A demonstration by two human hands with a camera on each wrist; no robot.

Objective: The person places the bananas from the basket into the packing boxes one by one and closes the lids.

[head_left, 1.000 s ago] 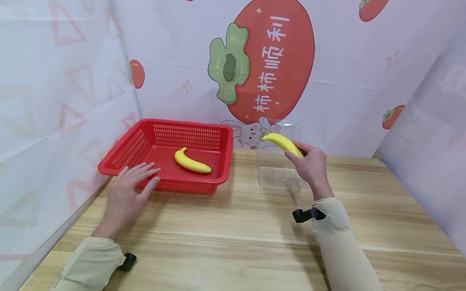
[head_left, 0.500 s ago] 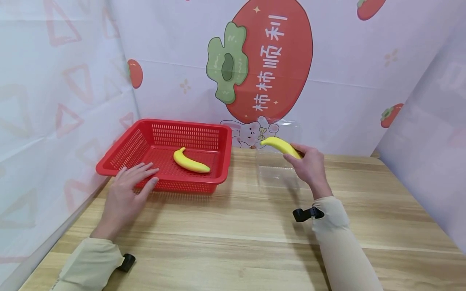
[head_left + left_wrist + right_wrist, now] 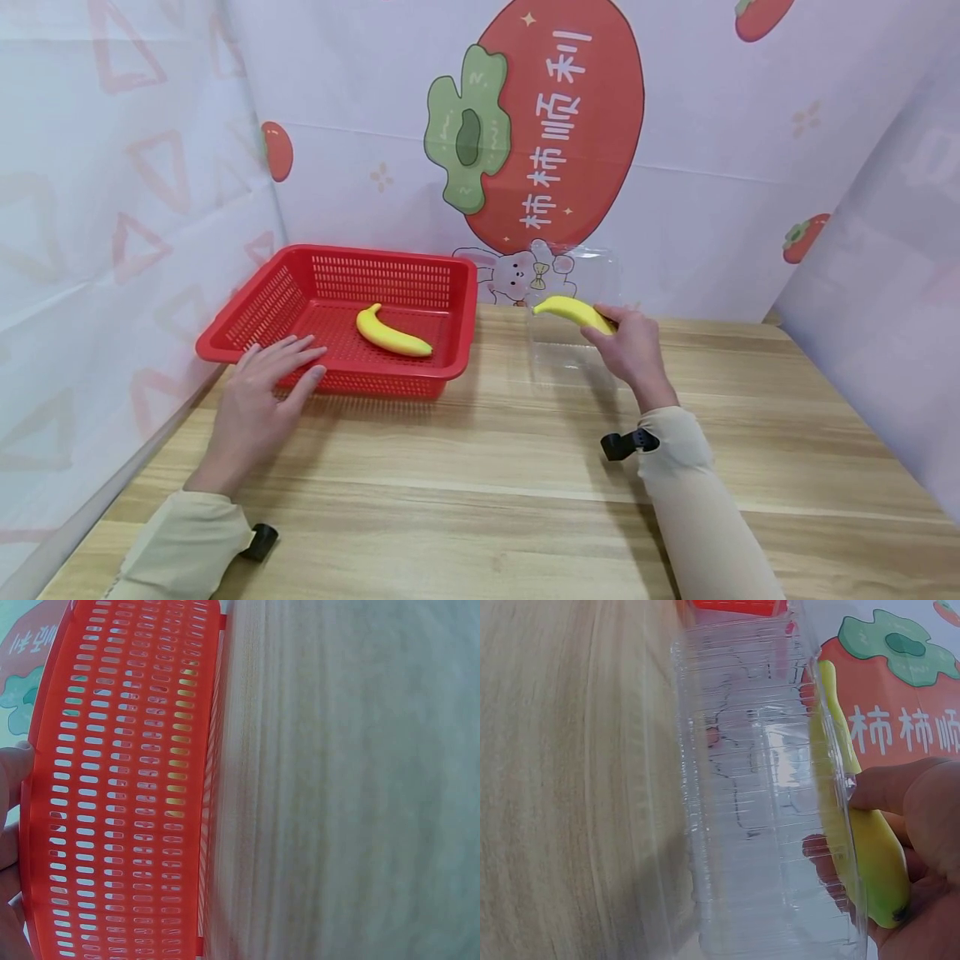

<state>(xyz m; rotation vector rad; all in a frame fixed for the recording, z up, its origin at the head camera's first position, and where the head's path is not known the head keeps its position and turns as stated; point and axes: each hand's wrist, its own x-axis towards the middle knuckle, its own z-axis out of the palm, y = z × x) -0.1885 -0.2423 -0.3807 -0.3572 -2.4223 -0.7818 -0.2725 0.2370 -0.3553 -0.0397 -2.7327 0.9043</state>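
Observation:
My right hand [image 3: 633,350] grips a yellow banana [image 3: 566,309] by one end, over a clear plastic clamshell box [image 3: 573,360] with its lid raised against the back wall. In the right wrist view the banana [image 3: 881,859] shows partly through the box's clear front wall [image 3: 742,795], with my thumb beside the rim. At the left, my left hand [image 3: 258,408] rests its spread fingers over the front rim of a red plastic basket [image 3: 390,371]. A second banana [image 3: 393,335] lies on the basket's floor. Its yellow shows through the slots in the left wrist view.
The wooden table [image 3: 465,492] runs in front of both containers. Printed cloth walls [image 3: 712,233] close off the back and both sides. A black wrist camera [image 3: 626,444] sits on the right sleeve, another [image 3: 261,542] on the left.
My right hand has lowered the banana toward the clear box and shifted slightly left. The left hand stays at the basket rim, and the basket has not moved.

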